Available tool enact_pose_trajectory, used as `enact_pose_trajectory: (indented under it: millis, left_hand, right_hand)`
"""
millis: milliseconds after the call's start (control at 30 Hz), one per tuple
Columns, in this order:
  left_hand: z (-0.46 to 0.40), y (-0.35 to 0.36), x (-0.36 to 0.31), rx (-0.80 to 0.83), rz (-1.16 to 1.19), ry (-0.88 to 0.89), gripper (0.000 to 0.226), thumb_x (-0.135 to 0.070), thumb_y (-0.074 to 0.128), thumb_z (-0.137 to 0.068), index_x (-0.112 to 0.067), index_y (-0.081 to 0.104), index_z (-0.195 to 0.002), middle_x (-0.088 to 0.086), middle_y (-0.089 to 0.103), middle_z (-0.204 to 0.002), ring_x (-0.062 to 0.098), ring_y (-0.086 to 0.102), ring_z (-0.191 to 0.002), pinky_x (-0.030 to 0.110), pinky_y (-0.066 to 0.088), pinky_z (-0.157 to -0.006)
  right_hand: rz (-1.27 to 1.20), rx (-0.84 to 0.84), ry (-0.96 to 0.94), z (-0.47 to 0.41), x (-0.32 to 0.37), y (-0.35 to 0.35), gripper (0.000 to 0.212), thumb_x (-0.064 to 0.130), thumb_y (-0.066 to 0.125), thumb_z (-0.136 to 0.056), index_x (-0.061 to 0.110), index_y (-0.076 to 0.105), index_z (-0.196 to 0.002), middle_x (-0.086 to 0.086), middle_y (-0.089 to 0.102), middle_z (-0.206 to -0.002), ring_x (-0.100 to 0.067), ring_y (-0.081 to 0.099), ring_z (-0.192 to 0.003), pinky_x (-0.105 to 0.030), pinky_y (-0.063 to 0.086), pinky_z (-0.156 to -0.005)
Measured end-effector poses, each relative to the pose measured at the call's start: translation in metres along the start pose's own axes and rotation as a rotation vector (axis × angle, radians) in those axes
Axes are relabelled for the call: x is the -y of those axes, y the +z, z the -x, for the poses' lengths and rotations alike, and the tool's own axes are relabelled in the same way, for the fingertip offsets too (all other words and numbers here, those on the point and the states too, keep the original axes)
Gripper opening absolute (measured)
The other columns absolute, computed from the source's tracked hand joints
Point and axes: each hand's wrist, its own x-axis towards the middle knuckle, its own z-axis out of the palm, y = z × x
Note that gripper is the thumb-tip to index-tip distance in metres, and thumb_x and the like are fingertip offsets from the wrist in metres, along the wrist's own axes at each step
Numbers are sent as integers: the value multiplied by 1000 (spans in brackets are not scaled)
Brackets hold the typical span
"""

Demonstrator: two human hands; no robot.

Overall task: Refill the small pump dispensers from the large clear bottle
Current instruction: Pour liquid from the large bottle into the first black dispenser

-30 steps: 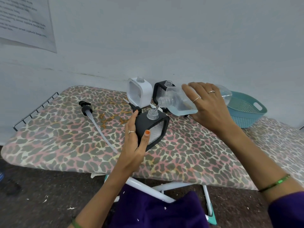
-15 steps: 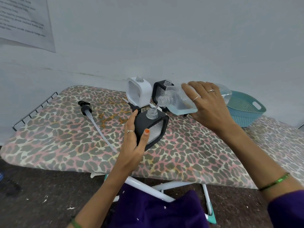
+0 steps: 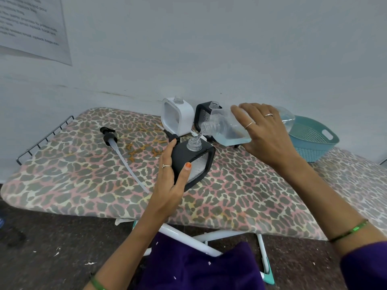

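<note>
Large clear bottle (image 3: pixel 228 130): tipped nearly level above the ironing board (image 3: pixel 240 197), neck pointing left and down, part-filled with pale bluish liquid. A thin stream falls from its mouth into the open neck of the black dispenser (image 3: pixel 193 162) directly below. Held by the right hand (image 3: pixel 266 132), fingers curled over its top side, thumb underneath.

Black dispenser: square body, clear threaded neck uncapped, tilted toward the bottle, lower corner at the leopard-print cover. Gripped by the left hand (image 3: pixel 171 181), thumb across the front face, fingers wrapped behind.

White dispenser (image 3: pixel 178 117): upright at the back of the board near the wall, neck uncapped.

Second black dispenser (image 3: pixel 204 116): upright just right of the white one, partly hidden behind the bottle, neck uncapped.

Pump head with long tube (image 3: pixel 117 149): lying loose on the cover, left of the held dispenser.

Second pump head (image 3: pixel 172 138): lying between the white dispenser and the left hand's fingertips.

Teal basket (image 3: pixel 314 141): at the board's right end, behind the right hand.
</note>
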Motion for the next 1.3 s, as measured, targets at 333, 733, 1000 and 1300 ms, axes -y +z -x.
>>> enact_pose_trajectory:
  millis: [333,733,1000,1300]
  left_hand:
    - [-1,0,3,-5,1,2,61,-56,41,-93,-43,17,-147,-2,34,-151,16,35,-139,43,33,-114]
    - [-1,0,0,-2,-9,3,60,-58,40,-92,-46,15,-145,-3,34,-151,13,35,-139,40,31,-115]
    - [0,1,1,-14,-15,5,60,-57,39,-93,-43,16,-146,-4,33,-151,14,34,-139,43,31,-115]
    - [-1,0,-1,-13,-12,6,58,-60,39,-91,-49,15,-143,-4,34,-151,13,36,-138,41,33,-114]
  right_hand:
    - [5,6,4,-1,0,-2,84,2,82,-58,13,39,-130,-18,62,-119,-39,60,-105,-51,45,-87]
    - [7,8,-5,-1,1,0,83,1,81,-59,13,39,-130,-18,62,-119,-39,60,-106,-51,46,-88]
    - [17,-9,-6,-1,2,1,80,-4,74,-59,13,40,-130,-17,62,-119,-38,60,-106,-50,45,-88]
    - [20,7,-16,-1,3,3,82,2,80,-61,14,39,-131,-17,61,-121,-38,59,-107,-49,45,-88]
